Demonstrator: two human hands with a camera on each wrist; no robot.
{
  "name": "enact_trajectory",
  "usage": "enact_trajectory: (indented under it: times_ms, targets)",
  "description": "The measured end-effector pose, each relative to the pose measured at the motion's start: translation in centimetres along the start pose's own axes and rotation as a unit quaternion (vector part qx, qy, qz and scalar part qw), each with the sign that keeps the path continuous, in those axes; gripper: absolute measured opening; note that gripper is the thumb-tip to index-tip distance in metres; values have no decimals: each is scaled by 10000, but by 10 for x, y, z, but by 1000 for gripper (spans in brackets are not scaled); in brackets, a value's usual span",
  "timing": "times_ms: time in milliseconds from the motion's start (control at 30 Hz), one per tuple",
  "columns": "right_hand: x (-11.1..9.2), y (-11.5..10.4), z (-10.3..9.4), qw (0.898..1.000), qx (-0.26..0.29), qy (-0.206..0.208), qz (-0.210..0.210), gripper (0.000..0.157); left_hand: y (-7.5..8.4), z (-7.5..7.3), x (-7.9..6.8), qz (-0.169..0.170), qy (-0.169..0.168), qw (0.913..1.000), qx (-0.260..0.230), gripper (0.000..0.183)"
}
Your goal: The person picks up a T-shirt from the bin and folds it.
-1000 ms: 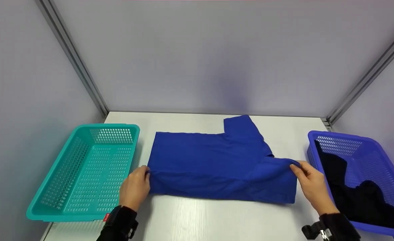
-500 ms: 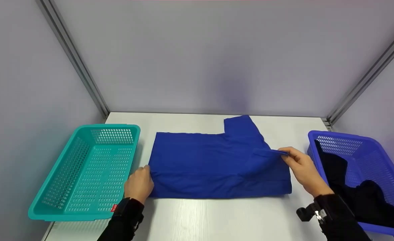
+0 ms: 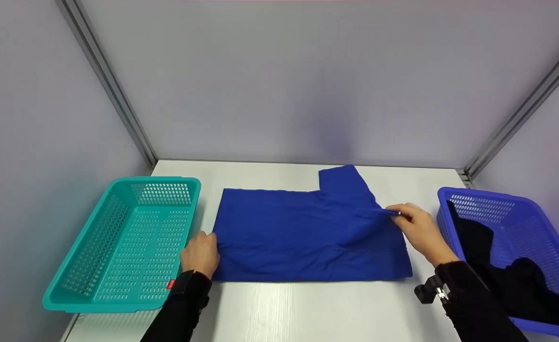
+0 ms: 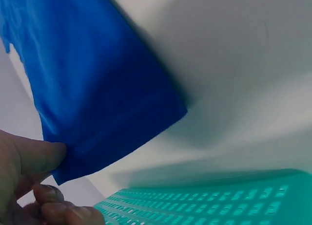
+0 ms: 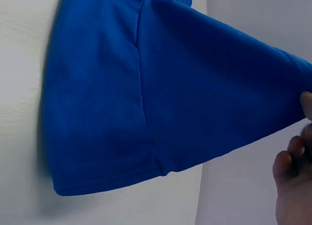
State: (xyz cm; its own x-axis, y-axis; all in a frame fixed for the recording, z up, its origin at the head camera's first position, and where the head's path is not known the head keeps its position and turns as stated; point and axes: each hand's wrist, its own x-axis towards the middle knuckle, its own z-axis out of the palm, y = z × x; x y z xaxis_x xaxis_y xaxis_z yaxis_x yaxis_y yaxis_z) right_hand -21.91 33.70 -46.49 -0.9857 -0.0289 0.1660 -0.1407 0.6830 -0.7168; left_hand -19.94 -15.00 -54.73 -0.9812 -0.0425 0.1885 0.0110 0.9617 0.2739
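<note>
A blue T-shirt (image 3: 279, 223) lies sideways on the white table, one short sleeve (image 3: 341, 178) pointing to the far side and its near side folded over lengthwise. At the hem, on the left, my left hand (image 3: 200, 254) pinches the edge of the cloth; the left wrist view shows the thumb on top near the corner (image 4: 63, 174). On the collar side my right hand (image 3: 419, 230) pinches a lifted edge of the shirt between thumb and fingers. From that hand the cloth slopes down to the lower layer, a raised flap (image 5: 209, 84) in the right wrist view.
A teal perforated basket (image 3: 191, 228) with a red tag stands at the left, close to my left hand. At the right, a purple basket (image 3: 497, 194) holds black cloth (image 3: 512, 285). Grey-white panels (image 3: 270, 85) wall the table at the back and sides.
My right hand has moved left and toward the back, drawing the pinched shirt edge inward. My left hand has shifted slightly right, still at the hem. The baskets stay in place.
</note>
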Motion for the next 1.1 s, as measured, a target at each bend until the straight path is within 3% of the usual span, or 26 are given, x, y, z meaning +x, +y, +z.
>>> enact_trajectory:
  times_ms: [167,333,533,733,800,933,1100]
  targets:
    - [4,-2,0,9940,806,-602,424,31,0,-1,6,-285,-405,9987,-77,9]
    - [9,-2,4,9872,1414,-595,445,31,1,-1,11,-542,-516,9966,-342,8]
    - [14,-1,10,9860,1466,-525,591,33,-1,4,15,-813,-547,9932,-634,13]
    - [16,7,22,9765,1751,-818,955,65,3,8,18,-1111,-601,9887,-807,18]
    - [12,12,27,9778,1540,-965,1039,71,6,11,18,-1140,-628,9888,-725,24]
    - [-1,27,40,9878,623,-1084,928,59,11,18,14,-801,-501,9948,-389,19]
    - [-21,49,55,9913,-644,-1144,104,45,16,31,3,500,-467,9974,-211,11]
